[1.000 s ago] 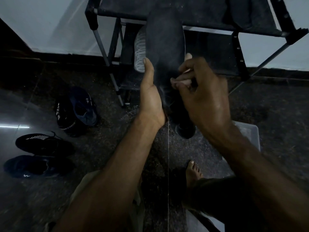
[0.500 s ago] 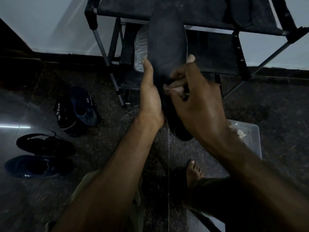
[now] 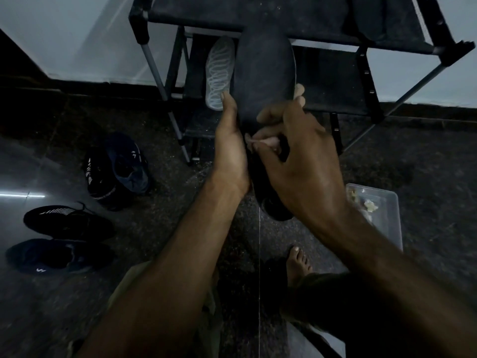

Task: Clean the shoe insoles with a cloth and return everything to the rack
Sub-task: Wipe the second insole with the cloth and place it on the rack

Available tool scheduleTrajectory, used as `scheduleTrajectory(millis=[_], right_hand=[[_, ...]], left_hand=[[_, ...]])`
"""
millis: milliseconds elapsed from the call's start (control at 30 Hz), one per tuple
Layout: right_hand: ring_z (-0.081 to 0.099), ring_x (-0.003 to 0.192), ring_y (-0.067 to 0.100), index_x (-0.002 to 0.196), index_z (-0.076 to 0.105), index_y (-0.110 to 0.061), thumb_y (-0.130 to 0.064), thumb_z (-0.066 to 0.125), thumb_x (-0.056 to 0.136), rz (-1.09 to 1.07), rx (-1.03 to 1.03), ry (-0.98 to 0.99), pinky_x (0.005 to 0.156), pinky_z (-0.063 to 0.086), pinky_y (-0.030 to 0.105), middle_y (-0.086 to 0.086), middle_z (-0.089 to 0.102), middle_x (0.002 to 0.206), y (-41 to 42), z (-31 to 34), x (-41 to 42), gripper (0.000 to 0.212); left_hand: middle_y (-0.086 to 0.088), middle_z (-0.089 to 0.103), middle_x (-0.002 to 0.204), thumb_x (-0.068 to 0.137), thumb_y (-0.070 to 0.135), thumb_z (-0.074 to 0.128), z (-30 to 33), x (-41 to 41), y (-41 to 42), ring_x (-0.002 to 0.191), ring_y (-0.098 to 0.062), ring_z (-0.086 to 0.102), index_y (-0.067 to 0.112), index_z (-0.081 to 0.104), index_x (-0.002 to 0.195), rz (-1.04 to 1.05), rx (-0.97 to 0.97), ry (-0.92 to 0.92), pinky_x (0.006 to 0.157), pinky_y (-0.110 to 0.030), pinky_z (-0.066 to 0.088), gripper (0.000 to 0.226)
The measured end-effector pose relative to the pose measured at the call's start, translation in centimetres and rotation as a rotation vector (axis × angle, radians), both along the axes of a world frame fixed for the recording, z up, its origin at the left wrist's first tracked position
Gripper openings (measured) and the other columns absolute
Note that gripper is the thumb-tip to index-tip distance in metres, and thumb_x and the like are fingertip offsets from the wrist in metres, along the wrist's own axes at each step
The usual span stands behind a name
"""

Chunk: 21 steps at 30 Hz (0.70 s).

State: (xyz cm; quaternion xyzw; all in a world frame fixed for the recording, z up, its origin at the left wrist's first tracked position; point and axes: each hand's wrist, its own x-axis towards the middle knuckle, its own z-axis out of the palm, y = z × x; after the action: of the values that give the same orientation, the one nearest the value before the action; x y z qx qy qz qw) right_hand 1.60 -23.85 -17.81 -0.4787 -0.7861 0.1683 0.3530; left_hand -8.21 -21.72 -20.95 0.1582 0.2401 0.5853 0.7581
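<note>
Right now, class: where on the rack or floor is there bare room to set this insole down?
Free: the top shelf left of the dark insole lying there; the middle shelf right of the grey sole; the floor beyond the plastic tub. Crowded: the floor at left, with four shoes.

Nothing is reading as actual text anywhere in this dim view. Well to the left of the left hand (image 3: 232, 151), the navy shoe (image 3: 59, 255) lying nearest the camera is showing a small white logo mark on its side, too small to make out as letters. Just beyond it, the black shoe (image 3: 67, 220) is carrying a row of pale stripes, not characters. Farther up, still left of that hand, the dark blue shoe (image 3: 129, 164) is showing a tiny white mark near its tongue that is staying illegible, and the black shoe with white bars (image 3: 98, 177) beside it is bearing only a pattern
</note>
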Motion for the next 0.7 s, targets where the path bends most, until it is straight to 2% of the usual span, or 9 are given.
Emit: scheduleTrajectory(millis=[100, 167, 233, 333, 367, 433, 467, 600, 700], right_hand=[[0.061, 0.092, 0.018, 0.111, 0.056, -0.016, -0.013, 0.07, 0.085, -0.001, 0.021, -0.071, 0.078, 0.051, 0.047, -0.008, 0.069, 0.09, -0.1, -0.3, 1.3, 0.03], [0.061, 0.091, 0.021, 0.112, 0.054, -0.017, -0.015, 0.069, 0.086, -0.039, 0.027, -0.077, 0.077, 0.049, 0.051, -0.008, 0.069, 0.089, 1.1, -0.1, 2.1, 0.03], [0.059, 0.092, 0.021, 0.113, 0.054, -0.016, -0.015, 0.068, 0.085, -0.085, 0.034, -0.063, 0.077, 0.048, 0.051, -0.01, 0.068, 0.088, 2.4, 0.5, 2.1, 0.031], [0.059, 0.093, 0.019, 0.114, 0.055, -0.014, -0.012, 0.067, 0.086, -0.071, 0.039, -0.049, 0.078, 0.049, 0.047, -0.008, 0.07, 0.087, 2.7, 1.0, 0.5, 0.03], [0.06, 0.093, 0.019, 0.112, 0.056, -0.013, -0.01, 0.066, 0.086, -0.046, 0.04, -0.048, 0.079, 0.049, 0.046, -0.007, 0.071, 0.087, 2.2, 0.9, -0.1, 0.028], [0.06, 0.093, 0.019, 0.11, 0.057, -0.012, -0.007, 0.066, 0.086, 0.01, 0.036, -0.055, 0.081, 0.049, 0.045, -0.005, 0.071, 0.089, 0.9, 0.5, -0.5, 0.026], [0.06, 0.093, 0.019, 0.111, 0.057, -0.013, -0.007, 0.066, 0.086, 0.031, 0.034, -0.068, 0.082, 0.048, 0.045, -0.005, 0.07, 0.089, 0.3, 0.2, -0.3, 0.027], [0.059, 0.094, 0.022, 0.111, 0.056, -0.016, -0.014, 0.068, 0.086, -0.003, 0.038, -0.125, 0.083, 0.045, 0.047, -0.007, 0.07, 0.09, 1.0, 0.1, 1.9, 0.028], [0.061, 0.092, 0.023, 0.11, 0.054, -0.017, -0.012, 0.067, 0.084, -0.077, 0.019, -0.074, 0.081, 0.047, 0.051, -0.009, 0.07, 0.087, 3.0, 0.6, 2.1, 0.029]], left_hand=[[-0.025, 0.042, 0.147, 0.097, 0.067, 0.02, 0.4, 0.2, 0.0, 0.138, -0.033, 0.04, -0.004, 0.04, 0.141, -0.007, -0.028, -0.03, 0.12, -0.042, 0.022, 0.087], [-0.023, 0.057, 0.133, 0.097, 0.066, 0.021, 0.3, 0.3, -0.1, 0.122, -0.031, 0.057, 0.001, 0.05, 0.135, 0.002, -0.068, 0.019, 0.109, -0.041, 0.041, 0.081], [-0.015, 0.072, 0.102, 0.099, 0.063, 0.02, 0.9, 0.7, -0.3, 0.094, -0.024, 0.07, 0.009, 0.07, 0.109, 0.034, -0.12, 0.096, 0.088, -0.036, 0.055, 0.075], [-0.009, 0.073, 0.079, 0.101, 0.058, 0.019, 0.7, 0.6, -0.3, 0.077, -0.017, 0.072, 0.009, 0.079, 0.076, 0.065, -0.136, 0.153, 0.076, -0.027, 0.057, 0.081], [-0.012, 0.073, 0.082, 0.102, 0.057, 0.021, 0.6, 0.4, -0.2, 0.08, -0.018, 0.072, 0.005, 0.079, 0.079, 0.077, -0.147, 0.149, 0.078, -0.026, 0.056, 0.081], [-0.024, 0.068, 0.111, 0.101, 0.059, 0.023, 0.6, -0.2, -0.3, 0.107, -0.029, 0.065, -0.005, 0.069, 0.108, 0.065, -0.132, 0.129, 0.099, -0.033, 0.047, 0.079], [-0.025, 0.065, 0.119, 0.101, 0.058, 0.022, 0.7, -0.4, -0.4, 0.112, -0.031, 0.061, -0.006, 0.062, 0.119, 0.066, -0.114, 0.146, 0.103, -0.036, 0.043, 0.077], [-0.015, 0.073, 0.092, 0.104, 0.05, 0.023, 0.6, 0.1, -0.2, 0.083, -0.023, 0.071, 0.004, 0.068, 0.105, 0.117, -0.133, 0.114, 0.079, -0.032, 0.057, 0.065], [-0.016, 0.072, 0.094, 0.103, 0.052, 0.023, 1.0, 0.7, -0.3, 0.088, -0.026, 0.07, 0.007, 0.072, 0.098, 0.068, -0.114, 0.082, 0.088, -0.038, 0.053, 0.067]])
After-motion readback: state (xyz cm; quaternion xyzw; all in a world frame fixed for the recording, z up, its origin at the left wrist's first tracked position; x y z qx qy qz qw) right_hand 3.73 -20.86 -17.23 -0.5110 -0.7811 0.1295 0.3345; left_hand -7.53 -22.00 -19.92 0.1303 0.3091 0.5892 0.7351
